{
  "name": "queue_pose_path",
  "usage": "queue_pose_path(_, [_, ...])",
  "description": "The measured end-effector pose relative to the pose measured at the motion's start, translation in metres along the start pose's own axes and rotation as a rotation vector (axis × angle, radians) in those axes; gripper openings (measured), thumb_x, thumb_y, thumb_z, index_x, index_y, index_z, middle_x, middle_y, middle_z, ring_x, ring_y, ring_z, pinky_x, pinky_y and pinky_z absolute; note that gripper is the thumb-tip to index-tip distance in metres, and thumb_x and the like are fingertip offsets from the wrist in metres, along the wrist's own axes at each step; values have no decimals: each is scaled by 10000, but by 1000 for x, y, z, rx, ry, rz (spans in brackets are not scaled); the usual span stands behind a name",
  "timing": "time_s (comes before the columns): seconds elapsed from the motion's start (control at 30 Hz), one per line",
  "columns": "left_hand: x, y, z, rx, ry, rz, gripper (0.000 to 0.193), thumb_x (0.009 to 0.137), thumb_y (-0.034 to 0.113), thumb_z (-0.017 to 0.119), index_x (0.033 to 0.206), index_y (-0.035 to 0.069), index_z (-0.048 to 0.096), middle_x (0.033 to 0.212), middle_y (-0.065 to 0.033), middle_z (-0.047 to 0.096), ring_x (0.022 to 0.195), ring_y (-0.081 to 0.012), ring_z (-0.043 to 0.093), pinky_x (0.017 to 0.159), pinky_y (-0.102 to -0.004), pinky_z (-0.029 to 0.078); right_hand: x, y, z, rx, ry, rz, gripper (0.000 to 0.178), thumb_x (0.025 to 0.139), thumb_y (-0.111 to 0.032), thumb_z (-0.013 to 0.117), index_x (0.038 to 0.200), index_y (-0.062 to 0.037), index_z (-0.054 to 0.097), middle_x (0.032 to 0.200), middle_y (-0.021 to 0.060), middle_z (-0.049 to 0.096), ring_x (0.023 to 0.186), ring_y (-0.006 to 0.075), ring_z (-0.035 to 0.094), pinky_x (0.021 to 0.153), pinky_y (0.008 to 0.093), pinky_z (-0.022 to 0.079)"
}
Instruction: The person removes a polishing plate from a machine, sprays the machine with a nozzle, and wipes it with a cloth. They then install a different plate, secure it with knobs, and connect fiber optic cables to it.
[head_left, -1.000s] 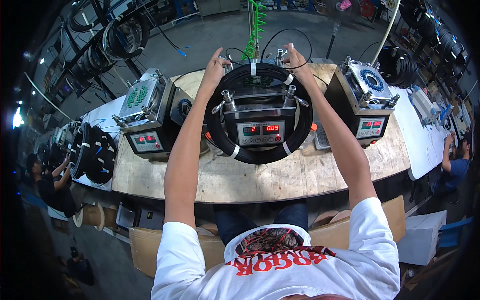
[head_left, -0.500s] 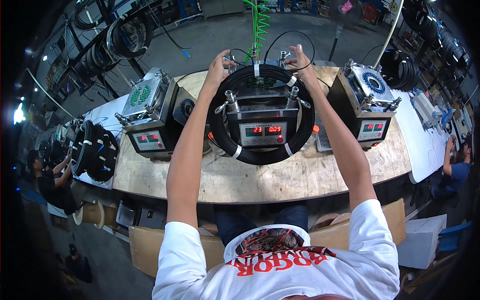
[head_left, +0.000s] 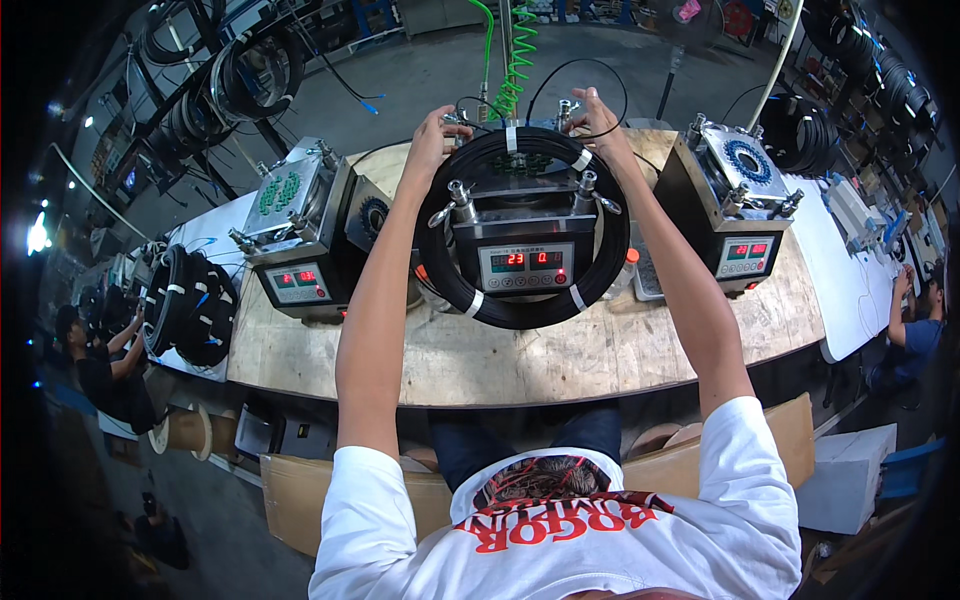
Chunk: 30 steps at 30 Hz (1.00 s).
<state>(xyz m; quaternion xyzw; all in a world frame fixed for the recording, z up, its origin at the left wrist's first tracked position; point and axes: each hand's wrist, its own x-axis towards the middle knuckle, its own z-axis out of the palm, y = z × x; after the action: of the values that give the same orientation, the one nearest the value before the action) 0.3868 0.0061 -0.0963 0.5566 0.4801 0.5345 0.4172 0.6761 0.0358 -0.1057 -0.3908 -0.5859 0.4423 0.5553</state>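
Observation:
A coil of black cable (head_left: 435, 275), bound with white bands, encircles the middle metal bench machine (head_left: 467, 249), whose front panel has a lit red display. Silver clamp posts rise at the machine's corners. At its far left corner is my left hand (head_left: 432, 143), fingers apart beside the rear post and a thin black cable. My right hand (head_left: 602, 128) is at the far right rear post (head_left: 567, 108), fingers stretched out, one pointing upward. A thin cable loop (head_left: 627, 85) arches next to it. The coil and the machine top partly hide what the fingertips touch.
Similar machines stand at left (head_left: 315, 255) and right (head_left: 712, 205) on the wooden table (head_left: 500, 370). An orange-capped bottle (head_left: 630, 262) is beside the middle machine. A green coiled hose (head_left: 520, 65) hangs behind it. People work at both side tables.
Both hands stay at the rear posts, with only slight finger movement. The green hose has shifted behind the machine, and the digits on the displays have changed.

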Motion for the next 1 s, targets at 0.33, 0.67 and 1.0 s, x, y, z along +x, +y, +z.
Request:
queue_pose_path(0.33, [5,-5,-3,-60,-72,31,522,1050,297,210,1465,18,361,1006,-177,686,956,-212,652,821,-328,508,-5,-13,0,-129,-10,96,840,966,-721,290,1237,-13,652,842,127,705,695,152,580,657,291,431])
queue_pose_path(0.67, [-2,3,0,6,24,-10,536,1062,303,230,1479,-16,340,971,-191,706,901,-189,687,765,-308,506,-5,-13,3,-102,-63,80,808,963,-724,304,1207,-53,682,854,148,700,717,154,604,645,268,428])
queue_pose_path(1.0, [8,-6,1,-42,-108,-3,508,1060,279,279,1505,40,330,1033,-192,686,984,-226,673,832,-349,494,-4,-9,-4,-70,-120,108,795,974,-696,339,1183,-9,680,932,178,690,814,186,641,746,274,497])
